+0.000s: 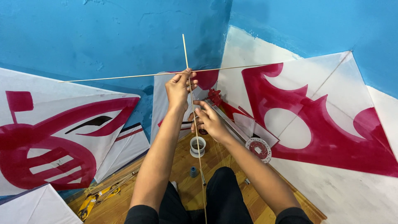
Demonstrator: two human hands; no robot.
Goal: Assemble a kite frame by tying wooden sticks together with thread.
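Note:
Two thin bamboo sticks form a cross in front of me. The upright stick (185, 49) runs from above my hands down toward my lap. The long cross stick (120, 76) lies nearly level, bowed slightly. My left hand (179, 89) pinches the place where they meet. My right hand (208, 119) grips the upright stick lower down, fingers curled around it.
White kites with red painted shapes lean on the blue walls, one at left (62, 137) and one at right (323, 124). On the wooden floor (230, 195) sit a small white cup (197, 146), a white round reel (258, 148), a blue thread spool (193, 171) and yellow pliers (93, 203).

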